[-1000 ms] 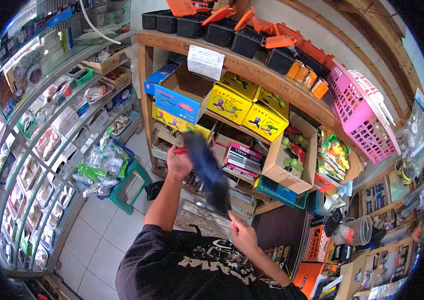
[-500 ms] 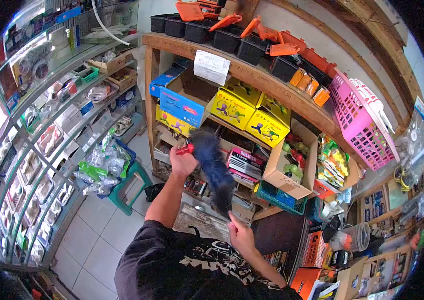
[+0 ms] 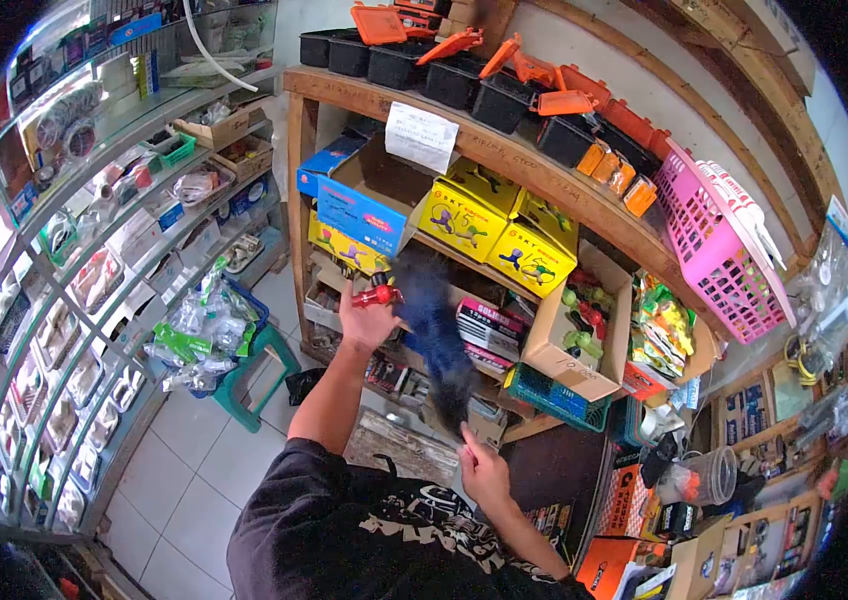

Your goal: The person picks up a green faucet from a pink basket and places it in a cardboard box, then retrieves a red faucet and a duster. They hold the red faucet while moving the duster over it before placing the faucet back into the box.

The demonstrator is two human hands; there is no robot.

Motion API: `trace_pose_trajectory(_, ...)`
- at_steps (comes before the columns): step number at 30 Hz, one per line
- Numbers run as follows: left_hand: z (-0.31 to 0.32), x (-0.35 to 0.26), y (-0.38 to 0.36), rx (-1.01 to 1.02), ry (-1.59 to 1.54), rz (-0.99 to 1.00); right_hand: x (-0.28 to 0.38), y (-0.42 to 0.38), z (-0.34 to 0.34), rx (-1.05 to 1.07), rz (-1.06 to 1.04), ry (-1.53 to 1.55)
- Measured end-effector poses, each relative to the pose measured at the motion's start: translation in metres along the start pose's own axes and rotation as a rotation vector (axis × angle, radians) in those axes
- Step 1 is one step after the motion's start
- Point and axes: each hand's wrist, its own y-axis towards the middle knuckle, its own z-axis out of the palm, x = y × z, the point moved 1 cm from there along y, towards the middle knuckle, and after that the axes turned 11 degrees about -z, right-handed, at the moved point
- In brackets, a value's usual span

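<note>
My left hand [image 3: 367, 322] is raised in front of the wooden shelf, its fingers closed around a small shiny red item [image 3: 380, 295] whose kind I cannot make out. A long dark blue, fluffy-looking duster [image 3: 434, 330], smeared by motion, slants down from beside that hand. Its lower end reaches my right hand [image 3: 485, 468], which is closed around it; the grip is partly hidden. Behind the duster are a blue open carton [image 3: 359, 212], yellow boxes [image 3: 464, 215] and a pink-and-black box [image 3: 489, 330] on the shelf.
An open carton [image 3: 569, 365] holds green and red items. Black bins with orange lids [image 3: 504, 100] and a pink basket [image 3: 729, 255] stand on top. On the left, plastic bags [image 3: 202, 335] lie over a green stool [image 3: 249, 385], beside a glass display case [image 3: 94, 310].
The duster has swung slightly, its upper end still close to my left hand. The red item shows more above my left fingers. My right hand has shifted only a little.
</note>
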Motion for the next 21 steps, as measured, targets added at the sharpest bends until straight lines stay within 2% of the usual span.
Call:
trace_pose_trajectory(2, -0.022, 0.007, -0.001, -0.567, 1.143, 0.256, 0.013, -0.001, -0.007, 0.059, -0.006, -0.081)
trace_pose_trajectory(3, 0.035, 0.013, 0.009, -0.523, 0.18, 0.173, 0.017, 0.001, -0.01, 0.116, -0.013, -0.167)
trace_pose_trajectory(4, 0.017, 0.006, 0.005, -0.522, 0.18, 0.176, 0.013, 0.001, -0.005, 0.117, -0.015, -0.168)
trace_pose_trajectory(6, -0.022, -0.01, -0.007, -0.044, -0.071, -0.002, 0.002, 0.0, 0.007, -0.159, -0.036, 0.011)
trace_pose_trajectory(7, 0.01, -0.002, -0.001, -0.091, -0.108, 0.027, 0.004, -0.001, 0.004, -0.156, -0.039, 0.012)
trace_pose_trajectory(8, 0.021, 0.003, 0.002, -0.094, -0.106, 0.027, 0.008, -0.002, -0.001, -0.055, -0.054, -0.07)
trace_pose_trajectory(9, 0.026, 0.008, 0.004, -0.271, 0.067, 0.087, 0.01, -0.004, -0.002, 0.043, -0.065, -0.151)
trace_pose_trajectory(10, 0.032, 0.01, 0.006, -0.444, 0.239, 0.146, 0.01, -0.004, -0.001, 0.039, -0.062, -0.151)
trace_pose_trajectory(11, 0.044, 0.012, 0.008, -0.432, 0.181, 0.152, 0.008, -0.005, 0.0, -0.003, -0.058, -0.132)
trace_pose_trajectory(12, 0.051, 0.012, 0.014, -0.649, 0.29, 0.175, 0.005, -0.005, 0.001, -0.043, -0.054, -0.114)
trace_pose_trajectory(14, 0.014, -0.001, 0.0, -0.151, -0.043, 0.023, -0.003, -0.004, 0.009, -0.107, -0.043, -0.101)
trace_pose_trajectory(15, 0.034, 0.005, 0.005, -0.313, 0.001, 0.074, -0.003, -0.003, 0.009, -0.172, -0.036, -0.082)
trace_pose_trajectory(16, 0.024, 0.009, 0.006, -0.312, -0.001, 0.069, -0.001, -0.005, 0.003, -0.175, -0.032, -0.084)
trace_pose_trajectory(18, -0.006, 0.011, 0.002, -0.706, 0.612, 0.161, 0.016, -0.006, -0.01, 0.107, -0.027, -0.262)
trace_pose_trajectory(19, 0.041, 0.015, 0.01, -0.622, 0.259, 0.181, 0.013, -0.007, -0.008, 0.089, -0.033, -0.268)
trace_pose_trajectory(20, 0.026, 0.009, 0.007, -0.62, 0.256, 0.183, 0.005, -0.009, 0.0, 0.091, -0.034, -0.272)
trace_pose_trajectory(21, 0.006, 0.0, 0.001, -0.267, 0.127, 0.068, -0.003, -0.01, 0.009, -0.046, -0.048, -0.179)
